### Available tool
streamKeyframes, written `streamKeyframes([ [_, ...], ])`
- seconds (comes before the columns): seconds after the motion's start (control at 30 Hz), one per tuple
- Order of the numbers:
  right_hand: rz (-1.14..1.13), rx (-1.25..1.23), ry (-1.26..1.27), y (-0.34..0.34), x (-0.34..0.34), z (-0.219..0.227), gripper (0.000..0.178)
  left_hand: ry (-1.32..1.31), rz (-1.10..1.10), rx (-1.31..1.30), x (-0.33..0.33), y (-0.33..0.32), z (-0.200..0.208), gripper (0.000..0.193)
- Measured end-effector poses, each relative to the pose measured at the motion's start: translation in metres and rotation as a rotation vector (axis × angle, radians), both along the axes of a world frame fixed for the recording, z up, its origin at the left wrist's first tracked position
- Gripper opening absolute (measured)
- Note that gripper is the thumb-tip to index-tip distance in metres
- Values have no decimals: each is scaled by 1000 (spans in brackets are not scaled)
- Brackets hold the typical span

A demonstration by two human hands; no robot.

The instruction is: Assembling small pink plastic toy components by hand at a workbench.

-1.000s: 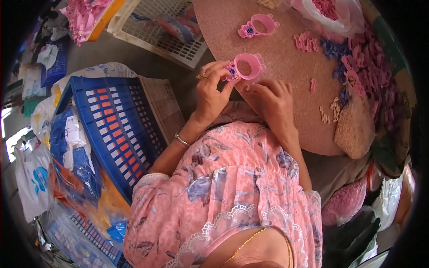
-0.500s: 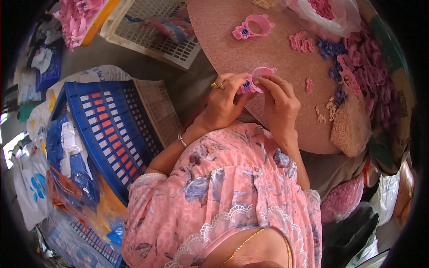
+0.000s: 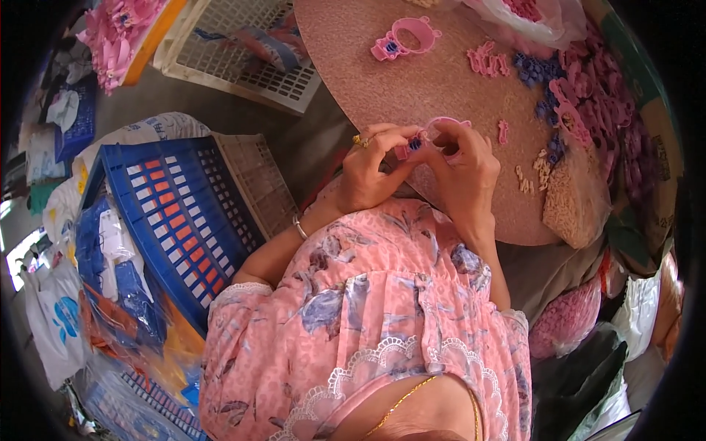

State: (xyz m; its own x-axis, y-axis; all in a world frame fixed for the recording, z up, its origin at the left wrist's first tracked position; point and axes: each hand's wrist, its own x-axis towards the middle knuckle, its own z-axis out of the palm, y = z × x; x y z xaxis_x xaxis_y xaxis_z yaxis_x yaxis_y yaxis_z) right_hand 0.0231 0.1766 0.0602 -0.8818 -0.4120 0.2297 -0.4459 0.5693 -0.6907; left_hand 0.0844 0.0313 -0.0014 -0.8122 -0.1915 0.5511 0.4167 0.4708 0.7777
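Between my two hands, over the near edge of the round table, is a pink plastic ring-shaped piece (image 3: 450,121) with a small blue part set in its narrow end. My left hand (image 3: 373,163) pinches that narrow end between thumb and fingertips. The fingers of my right hand (image 3: 468,163) are closed on the ring side and cover much of it. A similar pink ring piece with a blue insert (image 3: 418,37) lies farther off on the table. Small pink parts (image 3: 488,60) and a single pink part (image 3: 503,131) rest to the right of my hands.
The round table (image 3: 353,66) carries blue parts (image 3: 535,70), a heap of pink pieces (image 3: 599,95) and a bag of beige parts (image 3: 577,198) on its right. A blue crate (image 3: 176,213) stands at my left, with a white crate (image 3: 243,55) beyond it.
My right hand has turned and closed further over the ring, hiding more of it. Both hands have shifted slightly right, while the whole view has moved a little.
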Motion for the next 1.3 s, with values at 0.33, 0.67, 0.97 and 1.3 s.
streamKeyframes([
  [0.33,131,136,237,9,-4,0,20,9,-43,15,0,-1,3,45],
  [0.67,635,320,399,16,-31,25,11,-52,-175,79,4,-11,2,41],
  [0.97,430,350,300,5,-17,0,7,-120,-121,9,8,-9,-8,39],
  [1.3,41,238,217,60,-29,18,25,-194,9,-19,9,0,6,48],
])
